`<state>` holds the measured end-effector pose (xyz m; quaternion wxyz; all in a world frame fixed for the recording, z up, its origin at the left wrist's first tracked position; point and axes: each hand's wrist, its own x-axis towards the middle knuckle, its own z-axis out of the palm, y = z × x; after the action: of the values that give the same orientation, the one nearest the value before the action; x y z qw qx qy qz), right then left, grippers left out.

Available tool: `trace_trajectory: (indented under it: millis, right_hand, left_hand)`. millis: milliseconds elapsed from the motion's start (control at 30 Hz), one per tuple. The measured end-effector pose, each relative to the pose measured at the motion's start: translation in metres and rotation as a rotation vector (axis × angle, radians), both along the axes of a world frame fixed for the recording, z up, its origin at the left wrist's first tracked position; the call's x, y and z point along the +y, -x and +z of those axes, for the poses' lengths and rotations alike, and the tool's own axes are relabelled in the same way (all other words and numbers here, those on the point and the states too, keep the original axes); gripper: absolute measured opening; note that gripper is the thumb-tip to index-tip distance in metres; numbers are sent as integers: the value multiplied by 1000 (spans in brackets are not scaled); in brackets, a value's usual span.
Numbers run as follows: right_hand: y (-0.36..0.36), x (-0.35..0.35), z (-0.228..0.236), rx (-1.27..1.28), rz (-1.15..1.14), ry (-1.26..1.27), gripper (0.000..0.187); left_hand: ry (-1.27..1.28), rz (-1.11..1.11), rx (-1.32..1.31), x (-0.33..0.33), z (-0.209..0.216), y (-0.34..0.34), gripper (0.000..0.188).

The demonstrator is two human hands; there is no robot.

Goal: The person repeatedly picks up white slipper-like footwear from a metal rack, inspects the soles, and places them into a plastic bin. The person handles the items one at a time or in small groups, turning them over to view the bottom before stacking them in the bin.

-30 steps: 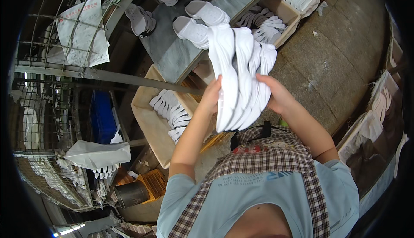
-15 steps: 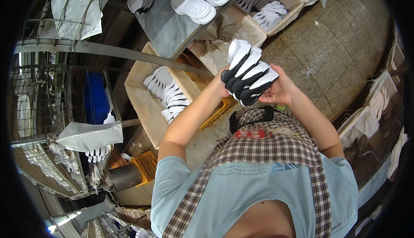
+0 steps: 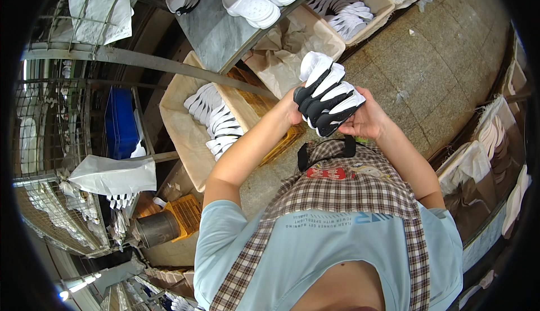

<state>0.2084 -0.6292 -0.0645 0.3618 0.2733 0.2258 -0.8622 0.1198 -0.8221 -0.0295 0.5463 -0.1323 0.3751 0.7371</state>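
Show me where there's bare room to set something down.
The grey tabletop is bare at its near corner, between its edge and the white clogs. Floor between the upper tub row and right-hand bins is bare but for scraps. Crowded: the tub beside the left forearm, holding rows of white pieces.

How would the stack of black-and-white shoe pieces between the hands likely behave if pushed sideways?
The stack of shoe pieces would probably fan or slip apart, since its layers are separate and staggered. Supported by the left hand and right hand on opposite sides, it may be fairly light. Rolling seems unlikely, given the long, curved layers.
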Motion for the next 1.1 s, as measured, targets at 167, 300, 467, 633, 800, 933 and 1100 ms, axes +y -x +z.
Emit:
trace_trajectory:
  millis: [167, 300, 467, 633, 800, 933, 1100]
  right_hand:
    - [2, -5, 23, 179, -151, -264, 72]
    - [4, -8, 48, 487, -347, -468, 75]
    - [2, -7, 77, 776, -412, -591, 72]
    - [2, -5, 81, 902, -380, -705, 66]
    - [7, 2, 67, 1093, -344, -1018, 66]
    - [10, 8, 56, 1084, -270, -1066, 71]
    - [28, 26, 53, 1161, -318, -959, 63]
  left_hand:
    - [170, 39, 357, 5, 16, -5, 50]
    - [-20, 215, 370, 6, 24, -1, 47]
    - [-186, 310, 209, 9, 31, 7, 45]
    - [-176, 259, 210, 16, 35, 22, 47]
    - [-157, 231, 220, 17, 32, 31, 48]
    - [-118, 239, 267, 15, 32, 45, 50]
    - [-123, 355, 323, 4, 38, 43, 51]
